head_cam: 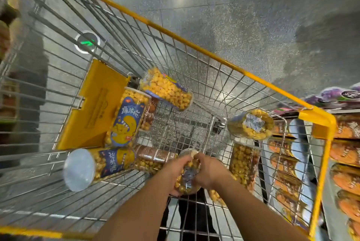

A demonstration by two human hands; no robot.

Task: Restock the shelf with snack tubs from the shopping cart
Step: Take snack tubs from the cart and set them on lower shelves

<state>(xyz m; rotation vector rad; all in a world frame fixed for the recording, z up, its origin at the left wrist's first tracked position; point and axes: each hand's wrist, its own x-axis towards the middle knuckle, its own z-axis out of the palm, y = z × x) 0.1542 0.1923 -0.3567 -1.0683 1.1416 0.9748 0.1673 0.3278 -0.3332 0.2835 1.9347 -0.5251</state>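
Head view: left hand [175,170], right hand [210,172] fingers clamped on tub [188,179] in cart [214,54]; other tubs [126,122] crowd around.

Wire cart [194,46], popcorn tubs [126,122] lying inside

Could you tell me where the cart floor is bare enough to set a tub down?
The mesh floor is bare mid-cart, between the upper tub, the right tub and the held tub. Left, by the yellow flap, is crowded.
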